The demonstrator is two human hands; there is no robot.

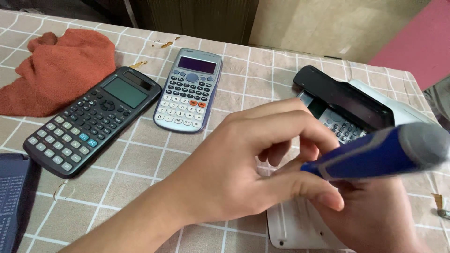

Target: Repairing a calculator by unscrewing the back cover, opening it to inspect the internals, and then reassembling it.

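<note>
The right hand (375, 215) grips a blue-handled screwdriver (375, 154); the left hand (248, 164) curls half-closed beside it, over a white panel (290, 225). Two calculators (91, 119) lie on the checked bench (140, 159).

We take the table (140, 154) as ground and the middle calculator (188, 91) as landmark. Just left of it lies another calculator (91, 121); further left, a cloth (56, 70). Far right of it, a third calculator (342, 126) lies under a cover (342, 96). Nearer us, right of it, the left hand (243, 164) overlaps the right hand (375, 211), which holds a screwdriver (379, 152).
</note>
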